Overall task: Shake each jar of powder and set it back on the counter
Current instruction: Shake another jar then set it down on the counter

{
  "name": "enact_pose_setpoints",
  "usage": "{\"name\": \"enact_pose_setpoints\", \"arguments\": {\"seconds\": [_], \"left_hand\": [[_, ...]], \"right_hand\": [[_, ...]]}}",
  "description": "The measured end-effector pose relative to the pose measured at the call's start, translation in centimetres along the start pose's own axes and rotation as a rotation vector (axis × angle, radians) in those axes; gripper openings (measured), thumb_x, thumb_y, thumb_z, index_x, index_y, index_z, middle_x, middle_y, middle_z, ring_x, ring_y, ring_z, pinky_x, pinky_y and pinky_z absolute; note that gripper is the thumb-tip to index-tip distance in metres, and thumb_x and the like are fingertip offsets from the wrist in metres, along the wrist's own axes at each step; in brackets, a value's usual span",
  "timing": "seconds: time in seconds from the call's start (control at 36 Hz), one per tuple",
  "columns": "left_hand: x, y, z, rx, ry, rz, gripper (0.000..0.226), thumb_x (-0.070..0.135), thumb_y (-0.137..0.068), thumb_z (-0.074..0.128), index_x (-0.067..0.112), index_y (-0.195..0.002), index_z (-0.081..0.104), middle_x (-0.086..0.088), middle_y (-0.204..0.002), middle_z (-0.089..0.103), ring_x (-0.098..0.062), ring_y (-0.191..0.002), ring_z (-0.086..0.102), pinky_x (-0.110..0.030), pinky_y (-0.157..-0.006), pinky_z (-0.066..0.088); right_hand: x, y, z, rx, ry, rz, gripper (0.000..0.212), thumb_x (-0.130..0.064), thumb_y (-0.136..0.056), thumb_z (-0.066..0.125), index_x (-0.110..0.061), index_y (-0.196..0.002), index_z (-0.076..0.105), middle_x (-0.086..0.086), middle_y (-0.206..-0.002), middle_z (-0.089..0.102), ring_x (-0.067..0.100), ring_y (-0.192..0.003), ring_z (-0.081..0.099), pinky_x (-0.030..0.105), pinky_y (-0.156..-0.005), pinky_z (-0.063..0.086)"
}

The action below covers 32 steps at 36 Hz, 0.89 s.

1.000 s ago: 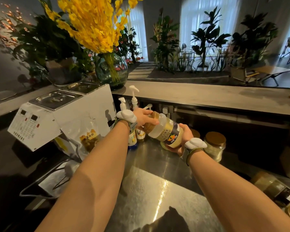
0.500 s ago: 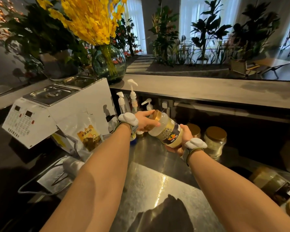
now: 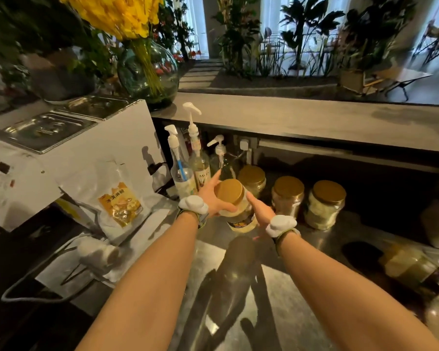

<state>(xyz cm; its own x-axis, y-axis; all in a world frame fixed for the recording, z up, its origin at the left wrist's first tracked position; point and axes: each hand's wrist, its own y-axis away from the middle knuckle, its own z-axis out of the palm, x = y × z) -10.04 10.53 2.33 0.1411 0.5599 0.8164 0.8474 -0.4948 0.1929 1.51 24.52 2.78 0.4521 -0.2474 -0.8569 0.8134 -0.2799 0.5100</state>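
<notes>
Both hands hold a clear jar of pale yellow powder (image 3: 238,217) with a gold lid, nearly upright, just above the steel counter (image 3: 276,287). My left hand (image 3: 212,196) grips it near the lid from the left. My right hand (image 3: 260,211) wraps its right side. Three more gold-lidded jars stand behind on the counter: one (image 3: 252,177) close behind the held jar, one (image 3: 288,195) in the middle, one (image 3: 326,203) at the right.
Pump bottles (image 3: 195,158) stand just left of the jars. A white warmer machine (image 3: 61,158) with a foil pouch (image 3: 117,198) leaning on it fills the left. A shelf (image 3: 314,120) overhangs the jars. A jar lies on its side (image 3: 416,272) at far right.
The jar has swung from lying tilted on its side to nearly upright and has come down closer to the counter. Both hands stayed on it.
</notes>
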Motion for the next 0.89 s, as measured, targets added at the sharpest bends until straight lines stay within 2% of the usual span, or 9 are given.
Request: {"name": "enact_pose_setpoints", "arguments": {"seconds": [0.11,0.19,0.25,0.33,0.42,0.53,0.64,0.75,0.89], "left_hand": [[-1.9,-2.1,0.8,-0.069,0.15,-0.062,0.134,0.027,-0.059,0.092,0.024,-0.156,0.0,0.004,-0.158,0.029,-0.024,-0.143,0.03,-0.051,-0.108,0.041],[-2.8,-3.7,1.4,-0.102,0.457,-0.2,0.118,0.033,-0.059,0.092,0.011,-0.153,0.024,-0.007,-0.151,0.042,-0.026,-0.133,0.048,-0.048,-0.103,0.048],[-3.6,-4.5,1.7,-0.085,0.548,-0.218,0.07,0.03,-0.079,0.08,0.006,-0.138,0.05,-0.01,-0.13,0.063,-0.022,-0.112,0.063,-0.035,-0.089,0.057],[-4.5,-5.3,2.2,-0.038,0.634,-0.245,0.044,0.025,-0.089,0.069,0.013,-0.13,0.058,-0.008,-0.122,0.067,-0.023,-0.107,0.065,-0.035,-0.084,0.057],[-5.9,-6.7,2.6,-0.117,0.568,-0.328,0.045,0.039,-0.069,0.079,0.036,-0.112,0.065,-0.004,-0.125,0.065,-0.027,-0.113,0.062,-0.05,-0.092,0.054],[-6.9,-7.4,2.5,-0.162,0.626,-0.388,0.037,0.027,-0.073,0.078,0.04,-0.105,0.065,-0.003,-0.123,0.062,-0.031,-0.113,0.057,-0.054,-0.081,0.057],[-7.9,-7.7,1.9,-0.197,0.66,-0.396,0.045,0.023,-0.08,0.073,0.033,-0.121,0.058,-0.005,-0.129,0.058,-0.034,-0.116,0.055,-0.054,-0.087,0.055],[-8.9,-7.0,1.9,-0.193,0.664,-0.42,0.048,0.033,-0.079,0.074,0.042,-0.121,0.054,-0.001,-0.134,0.053,-0.035,-0.122,0.05,-0.05,-0.078,0.058],[-8.8,-5.9,2.4,-0.125,0.665,-0.397,0.086,0.053,-0.064,0.081,0.039,-0.139,0.042,0.002,-0.148,0.043,-0.032,-0.132,0.044,-0.049,-0.089,0.053]], "right_hand": [[0.4,-1.0,0.4,-0.031,-0.074,-0.003,0.032,-0.04,-0.107,0.042,-0.021,-0.129,0.055,-0.002,-0.118,0.058,0.017,-0.11,0.05,0.044,-0.102,0.039],[2.3,-4.8,0.5,-0.03,-0.071,0.033,0.072,-0.075,-0.088,0.053,-0.018,-0.131,0.064,0.005,-0.121,0.07,0.01,-0.093,0.071,0.031,-0.082,0.059],[5.5,-10.1,-0.8,-0.034,-0.061,0.033,0.097,-0.09,-0.069,0.057,-0.018,-0.133,0.065,0.007,-0.119,0.073,0.009,-0.074,0.074,0.021,-0.055,0.059],[7.4,-13.6,-1.3,-0.015,-0.101,0.102,0.129,-0.1,-0.041,0.064,-0.02,-0.142,0.057,0.01,-0.134,0.068,0.03,-0.113,0.07,0.049,-0.097,0.057],[5.9,-11.9,0.6,0.058,-0.13,0.124,0.127,-0.089,-0.047,0.072,-0.009,-0.143,0.053,0.016,-0.138,0.063,0.038,-0.121,0.063,0.054,-0.103,0.052],[5.3,-10.9,2.3,0.125,-0.167,0.207,0.088,-0.057,-0.087,0.067,-0.007,-0.154,0.035,0.019,-0.151,0.047,0.036,-0.118,0.053,0.046,-0.078,0.051],[5.7,-12.1,2.2,0.116,-0.066,0.238,0.096,-0.063,-0.081,0.069,-0.009,-0.154,0.037,0.018,-0.149,0.05,0.043,-0.125,0.054,0.054,-0.089,0.057],[5.7,-12.3,2.4,0.106,0.003,0.251,0.127,-0.079,-0.047,0.072,-0.012,-0.151,0.042,0.015,-0.145,0.055,0.04,-0.12,0.058,0.049,-0.09,0.055],[5.3,-11.4,2.3,0.098,0.052,0.25,0.098,-0.072,-0.082,0.063,-0.013,-0.155,0.037,0.014,-0.158,0.042,0.041,-0.136,0.047,0.054,-0.087,0.047]]}}
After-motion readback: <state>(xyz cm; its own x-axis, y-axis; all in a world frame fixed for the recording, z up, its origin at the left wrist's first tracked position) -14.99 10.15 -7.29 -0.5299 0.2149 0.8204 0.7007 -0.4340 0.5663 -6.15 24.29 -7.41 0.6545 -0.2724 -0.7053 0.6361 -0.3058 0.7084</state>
